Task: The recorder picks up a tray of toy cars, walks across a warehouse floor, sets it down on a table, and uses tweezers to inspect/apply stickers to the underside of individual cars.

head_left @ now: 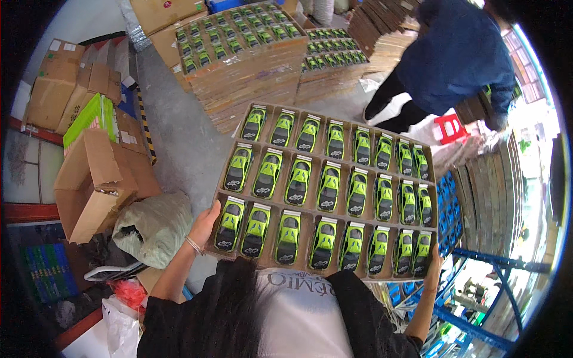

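A shallow brown cardboard tray [272, 238] spans the middle of the view, tilted slightly down to the right. Three rows of green and black toy cars [328, 186] fill it, each with a pale strip at its far end. My left hand [206, 224] is closed on the tray's left edge near its front corner, the thumb showing on top. At the front right corner, my right hand [434, 264] grips the other side; its fingers are partly hidden by the tray.
Beyond the tray stands a tall stack of trays [250, 80], with a second stack [331, 77] beside it. A person in dark blue [456, 62] is at far right, near a red stool [449, 129]. Cardboard boxes [89, 185] and a sack [156, 230] lie left; a blue rack [471, 322] stands right.
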Tool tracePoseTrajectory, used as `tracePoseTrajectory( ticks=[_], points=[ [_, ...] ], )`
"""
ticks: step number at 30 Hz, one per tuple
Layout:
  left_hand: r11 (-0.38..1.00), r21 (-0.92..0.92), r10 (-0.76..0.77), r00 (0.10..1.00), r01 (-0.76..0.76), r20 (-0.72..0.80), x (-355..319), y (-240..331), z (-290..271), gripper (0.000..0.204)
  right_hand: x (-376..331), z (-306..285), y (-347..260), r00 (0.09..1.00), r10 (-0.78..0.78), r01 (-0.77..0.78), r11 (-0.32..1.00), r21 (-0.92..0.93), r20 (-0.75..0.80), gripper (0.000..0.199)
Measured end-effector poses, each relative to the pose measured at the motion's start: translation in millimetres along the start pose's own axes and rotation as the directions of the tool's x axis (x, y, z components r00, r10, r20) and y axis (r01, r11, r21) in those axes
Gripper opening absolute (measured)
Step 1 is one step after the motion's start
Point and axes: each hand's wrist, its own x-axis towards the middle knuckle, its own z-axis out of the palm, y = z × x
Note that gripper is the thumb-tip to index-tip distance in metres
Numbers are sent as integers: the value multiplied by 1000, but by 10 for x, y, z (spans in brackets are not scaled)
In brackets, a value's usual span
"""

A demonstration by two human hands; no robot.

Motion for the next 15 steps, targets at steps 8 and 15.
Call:
tracePoseTrajectory(
  ticks=[8,15],
  points=[
    [1000,-13,5,999,-5,32,67,98,-93,64,123,-32,-8,969,-225,220,974,-51,-101,60],
    [987,127,107,992,-98,-70,-696,545,-71,65,-483,-195,-522,1000,3,-2,996,-85,19,52]
  ],
)
